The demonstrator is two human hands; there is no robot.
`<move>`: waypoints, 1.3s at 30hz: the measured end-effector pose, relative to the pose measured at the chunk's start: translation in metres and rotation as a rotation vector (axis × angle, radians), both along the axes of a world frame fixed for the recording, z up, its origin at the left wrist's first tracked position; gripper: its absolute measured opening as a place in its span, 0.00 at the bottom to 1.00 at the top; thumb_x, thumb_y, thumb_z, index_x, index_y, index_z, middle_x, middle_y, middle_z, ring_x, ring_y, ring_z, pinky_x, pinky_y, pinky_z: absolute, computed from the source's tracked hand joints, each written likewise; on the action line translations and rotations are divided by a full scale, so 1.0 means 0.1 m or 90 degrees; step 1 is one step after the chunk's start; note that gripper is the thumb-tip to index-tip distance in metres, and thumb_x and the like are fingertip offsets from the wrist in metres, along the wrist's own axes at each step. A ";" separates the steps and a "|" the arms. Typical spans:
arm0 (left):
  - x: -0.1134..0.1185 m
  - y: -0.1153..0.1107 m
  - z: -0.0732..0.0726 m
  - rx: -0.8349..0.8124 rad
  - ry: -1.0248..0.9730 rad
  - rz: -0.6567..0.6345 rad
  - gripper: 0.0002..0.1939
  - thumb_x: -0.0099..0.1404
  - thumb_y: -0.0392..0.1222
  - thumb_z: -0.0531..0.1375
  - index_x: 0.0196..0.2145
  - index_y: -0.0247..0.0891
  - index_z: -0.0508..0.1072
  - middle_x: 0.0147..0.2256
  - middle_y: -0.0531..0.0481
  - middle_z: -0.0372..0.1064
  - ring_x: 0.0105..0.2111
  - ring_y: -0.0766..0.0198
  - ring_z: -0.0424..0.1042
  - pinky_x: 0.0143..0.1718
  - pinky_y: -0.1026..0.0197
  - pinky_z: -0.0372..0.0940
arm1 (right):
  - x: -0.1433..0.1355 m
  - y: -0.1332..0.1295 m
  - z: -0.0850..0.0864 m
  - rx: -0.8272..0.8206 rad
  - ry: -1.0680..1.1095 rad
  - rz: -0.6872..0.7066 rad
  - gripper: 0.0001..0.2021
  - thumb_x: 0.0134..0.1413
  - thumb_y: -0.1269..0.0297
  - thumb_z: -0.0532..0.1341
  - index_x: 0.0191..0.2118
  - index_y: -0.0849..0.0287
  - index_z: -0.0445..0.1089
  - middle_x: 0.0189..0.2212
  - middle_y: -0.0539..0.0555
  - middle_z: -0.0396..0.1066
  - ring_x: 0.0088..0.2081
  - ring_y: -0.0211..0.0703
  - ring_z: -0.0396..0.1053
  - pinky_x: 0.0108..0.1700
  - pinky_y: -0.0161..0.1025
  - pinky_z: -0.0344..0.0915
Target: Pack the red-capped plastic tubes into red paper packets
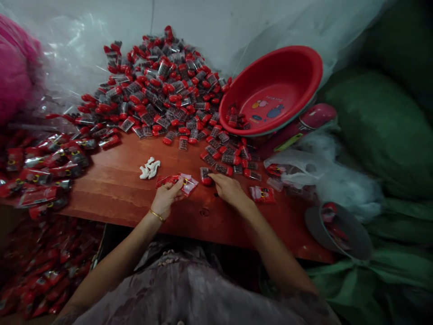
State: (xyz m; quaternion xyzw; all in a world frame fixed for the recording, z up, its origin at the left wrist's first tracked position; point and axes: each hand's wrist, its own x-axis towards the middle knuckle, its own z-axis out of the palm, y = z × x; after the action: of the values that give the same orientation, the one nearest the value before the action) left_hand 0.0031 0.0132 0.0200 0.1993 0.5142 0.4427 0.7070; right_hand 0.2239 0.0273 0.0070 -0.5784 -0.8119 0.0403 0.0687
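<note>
My left hand (168,195), with a gold bangle at the wrist, is closed on a small red printed plastic packet (189,184). The packet's clear end sticks out to the right of the thumb. My right hand (230,192) reaches in from the right, its fingertips on the side of a small clear container with a red cap (204,176) and dark contents. The container is just right of the packet. More such containers (230,159) lie directly beyond my right hand. Another red packet (262,194) lies flat to its right.
A big heap of red-capped containers (162,85) is at the back. A tilted red basin (287,67) stands right of it. Filled packets (43,167) pile up at left. White crumpled pieces (149,168) lie mid-table. A grey bowl (355,239) sits at the right edge.
</note>
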 end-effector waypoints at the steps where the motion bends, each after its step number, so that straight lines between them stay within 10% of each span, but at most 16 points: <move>1: -0.01 0.00 0.00 0.003 0.005 -0.005 0.26 0.32 0.55 0.72 0.23 0.32 0.69 0.22 0.51 0.70 0.21 0.70 0.68 0.26 0.65 0.64 | 0.01 0.00 0.02 0.014 -0.016 0.016 0.21 0.56 0.76 0.49 0.54 0.58 0.65 0.49 0.57 0.69 0.45 0.45 0.67 0.43 0.40 0.64; 11: -0.11 -0.01 0.07 0.001 0.024 -0.014 0.26 0.33 0.57 0.71 0.22 0.33 0.69 0.20 0.53 0.68 0.20 0.70 0.66 0.25 0.65 0.63 | 0.01 0.39 0.12 -0.002 -0.117 0.258 0.18 0.54 0.73 0.55 0.50 0.56 0.67 0.50 0.58 0.68 0.49 0.50 0.61 0.51 0.48 0.52; 19: -0.09 -0.04 0.03 0.037 0.030 -0.006 0.24 0.36 0.56 0.70 0.21 0.33 0.69 0.18 0.55 0.65 0.19 0.72 0.65 0.23 0.67 0.61 | 0.06 -0.06 0.09 -0.061 0.094 0.054 0.13 0.46 0.63 0.63 0.40 0.60 0.67 0.33 0.55 0.72 0.35 0.46 0.68 0.40 0.41 0.62; 24: -0.02 -0.07 0.02 0.079 0.077 -0.027 0.23 0.36 0.56 0.70 0.19 0.33 0.69 0.17 0.56 0.65 0.18 0.73 0.62 0.20 0.68 0.56 | -0.10 -0.51 0.18 0.049 0.359 0.075 0.16 0.48 0.64 0.62 0.45 0.55 0.67 0.41 0.53 0.74 0.41 0.44 0.72 0.45 0.40 0.66; 39: -0.08 -0.06 -0.06 0.242 0.260 -0.075 0.13 0.51 0.49 0.64 0.21 0.35 0.74 0.21 0.54 0.67 0.29 0.65 0.66 0.27 0.67 0.58 | -0.41 -0.69 0.17 0.147 0.362 0.074 0.16 0.50 0.66 0.61 0.46 0.55 0.67 0.37 0.54 0.75 0.38 0.43 0.73 0.41 0.39 0.70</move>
State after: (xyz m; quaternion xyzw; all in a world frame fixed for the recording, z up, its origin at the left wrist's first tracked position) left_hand -0.0051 0.0075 0.0137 0.4424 0.5414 0.4402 0.5634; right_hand 0.1831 -0.0419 0.0244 -0.4848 -0.7910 0.1121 0.3560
